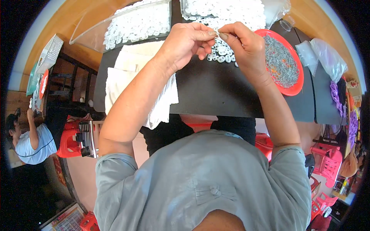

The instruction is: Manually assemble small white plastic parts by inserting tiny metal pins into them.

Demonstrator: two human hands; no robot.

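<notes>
Over the far part of the dark table (216,92), my left hand (181,44) and my right hand (248,48) meet fingertip to fingertip. Both are closed in a pinch of thumb and forefinger. Whatever sits between the tips is too small and covered to make out. Just below and behind the fingers lie small white rounded plastic pieces (221,58) with holes in them. Right of my right hand is a red plate (300,79), heaped with small thin grey metal pieces (283,63), a few orange bits among them.
A clear tray of white pieces (135,27) stands far left, with another heap (235,9) at the back. White cloth (117,90) overhangs the table's near edge. Clear plastic bags (327,57) lie right. At far left a person (36,142) sits by another table.
</notes>
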